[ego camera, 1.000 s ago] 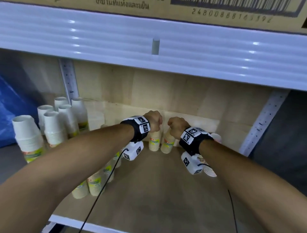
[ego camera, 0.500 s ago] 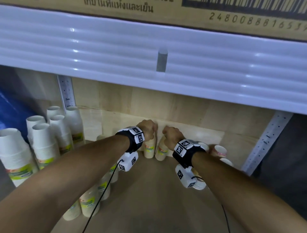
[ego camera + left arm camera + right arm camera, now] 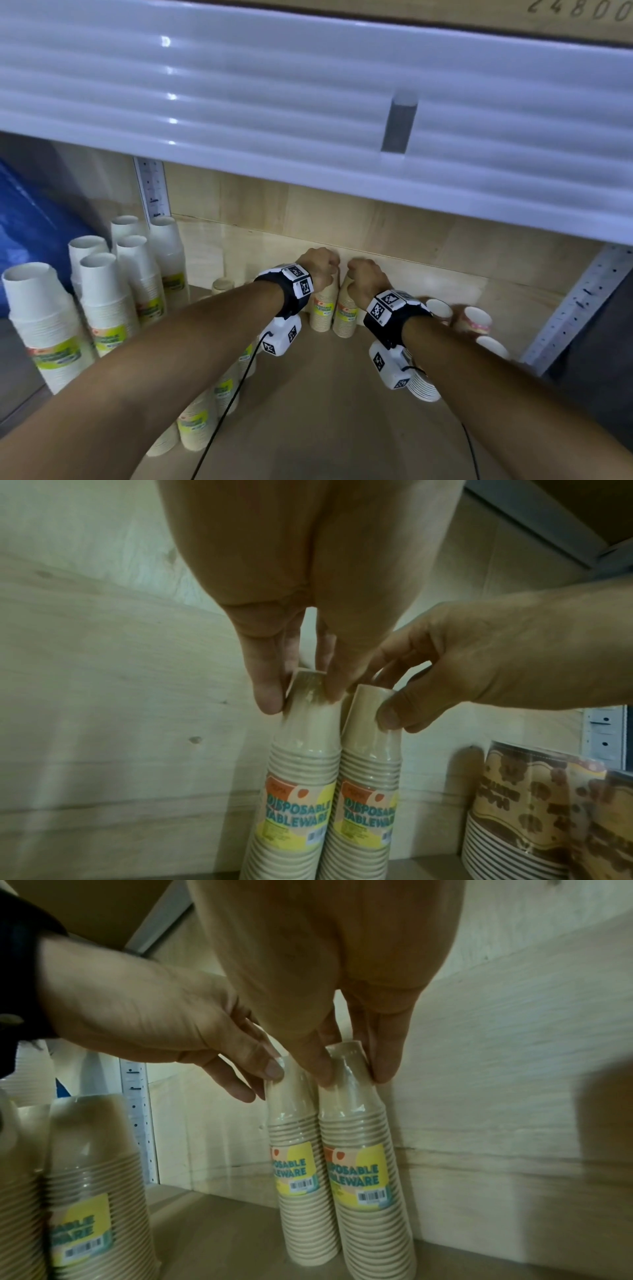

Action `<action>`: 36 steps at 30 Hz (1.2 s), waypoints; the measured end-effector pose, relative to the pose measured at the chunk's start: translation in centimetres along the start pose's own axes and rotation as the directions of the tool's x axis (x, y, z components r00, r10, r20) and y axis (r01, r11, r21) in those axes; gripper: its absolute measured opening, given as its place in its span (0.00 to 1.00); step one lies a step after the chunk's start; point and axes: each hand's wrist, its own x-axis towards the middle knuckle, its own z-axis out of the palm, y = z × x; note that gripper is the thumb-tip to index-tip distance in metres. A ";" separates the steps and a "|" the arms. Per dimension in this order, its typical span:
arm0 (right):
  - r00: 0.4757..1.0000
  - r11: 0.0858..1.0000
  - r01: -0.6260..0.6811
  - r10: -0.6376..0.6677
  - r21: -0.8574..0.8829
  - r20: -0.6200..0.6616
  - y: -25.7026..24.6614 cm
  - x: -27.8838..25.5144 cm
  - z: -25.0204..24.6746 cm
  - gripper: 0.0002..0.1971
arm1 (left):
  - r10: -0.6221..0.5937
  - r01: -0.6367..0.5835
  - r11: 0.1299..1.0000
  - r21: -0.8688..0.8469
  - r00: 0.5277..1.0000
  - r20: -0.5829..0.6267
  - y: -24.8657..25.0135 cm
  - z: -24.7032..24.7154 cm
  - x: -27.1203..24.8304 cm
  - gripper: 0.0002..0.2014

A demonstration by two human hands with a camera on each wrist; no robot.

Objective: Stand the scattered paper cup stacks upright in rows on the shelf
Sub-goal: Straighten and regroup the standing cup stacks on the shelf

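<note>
Paper cup stacks: two beige wrapped stacks stand upside down, side by side and touching, at the back of the shelf (image 3: 308,394) against the wooden back panel (image 3: 394,233). Left stack (image 3: 298,791) is pinched at its top by the left hand (image 3: 317,265), thumb on one side, fingers (image 3: 265,693) on the other. Right stack (image 3: 363,1172) is pinched the same way at its top by the right hand (image 3: 364,277), fingers (image 3: 385,1066) curled round the topmost cup. Both grips sit just beside each other, nearly touching. Each stack carries a yellow "DISPOSABLE TABLEWARE" label below the grip.

Left of the left grip: a row of similar beige stacks (image 3: 205,421) running toward the front edge, and further left a group of upright white cup stacks (image 3: 102,301). Right of the right grip: brown-patterned cup stacks (image 3: 534,813), near but apart from the held pair. Whether those stand straight cannot be told. Above both grips, a white ribbed shelf edge (image 3: 274,102).
</note>
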 end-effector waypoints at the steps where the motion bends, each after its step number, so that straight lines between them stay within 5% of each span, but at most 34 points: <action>1: 1.000 1.000 -0.014 0.014 -0.008 0.001 -0.1 -0.1 -0.1 0.15 | 0.001 -0.001 1.000 -0.015 1.000 -0.002 0.0 0.0 0.0 0.11; 6: 0.999 0.999 -0.036 0.036 -0.025 0.003 0.1 0.2 -0.6 0.04 | -0.004 0.000 0.992 -0.130 1.000 -0.029 0.0 -0.4 -0.2 0.08; 11: 0.999 0.993 -0.035 0.031 -0.116 -0.044 -1.4 -1.1 -2.0 0.10 | 0.004 -0.007 0.996 -0.087 0.999 -0.039 0.4 -2.2 -1.5 0.05; 16: 0.997 0.989 0.031 -0.040 -0.145 -0.060 -4.5 -2.3 -3.9 0.19 | 0.003 -0.003 1.000 -0.012 0.999 -0.040 0.5 -5.3 -3.7 0.21; 26: 0.968 0.967 0.240 -0.231 -0.082 0.100 -13.6 -6.0 -4.5 0.19 | -0.178 0.171 0.981 0.097 0.981 0.077 -1.1 -12.1 -11.4 0.19; 36: 0.884 0.923 0.385 -0.368 -0.004 0.287 -20.7 -11.1 -2.1 0.13 | -0.287 0.263 0.930 0.257 0.956 0.060 -5.1 -14.2 -19.9 0.13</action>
